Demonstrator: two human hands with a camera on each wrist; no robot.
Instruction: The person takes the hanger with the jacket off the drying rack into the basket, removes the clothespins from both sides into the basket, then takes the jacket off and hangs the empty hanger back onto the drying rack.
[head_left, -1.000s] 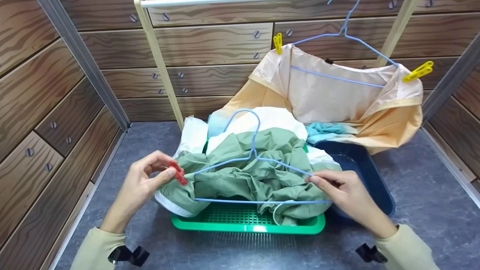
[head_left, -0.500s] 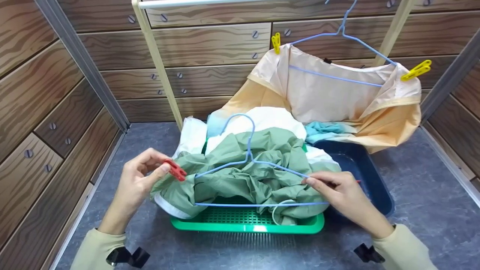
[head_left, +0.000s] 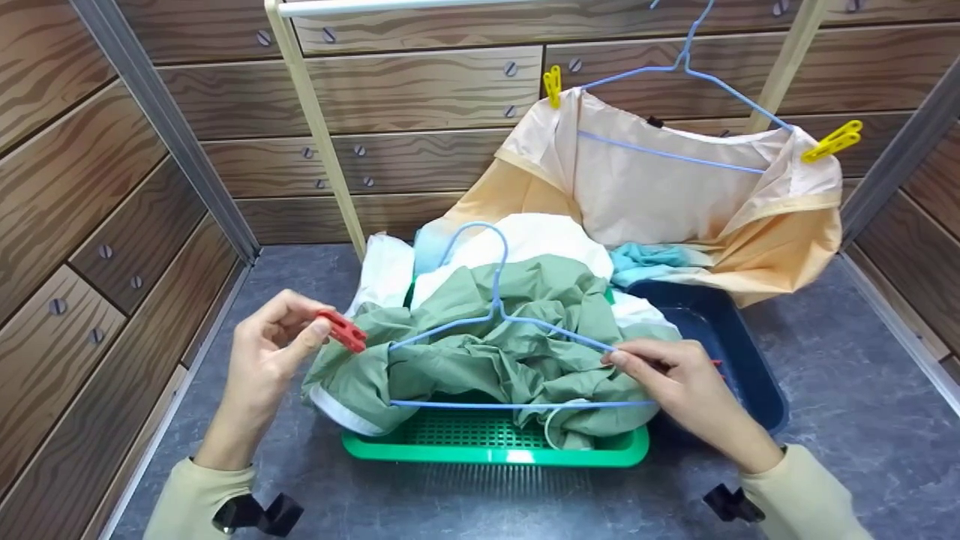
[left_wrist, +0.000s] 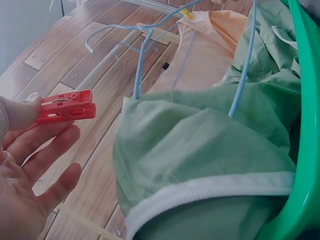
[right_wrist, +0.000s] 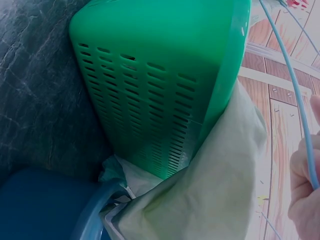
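My left hand [head_left: 259, 367] pinches a red clothespin [head_left: 343, 330] between thumb and forefinger, just left of a crumpled green garment [head_left: 540, 289]. In the left wrist view the clothespin [left_wrist: 67, 106] is apart from the cloth, and the other fingers are spread. My right hand [head_left: 686, 386] pinches the right shoulder of a blue hanger [head_left: 496, 289], whose hook points up and back. The hanger's left end goes into the garment beside a white-edged opening [left_wrist: 210, 192]. The garment lies over a green perforated basket [head_left: 495, 454].
A dark blue tray [head_left: 757, 360] stands right of the basket, with a small red thing [head_left: 717, 363] partly behind my hand. Behind, a peach garment [head_left: 787, 247] hangs on another blue hanger [head_left: 626, 79] with yellow clothespins [head_left: 831, 141]. White cloth [head_left: 555, 232] lies at the basket's back.
My left hand has moved up and left with the red clothespin, away from the green garment. My right hand and the hanger have shifted slightly left.
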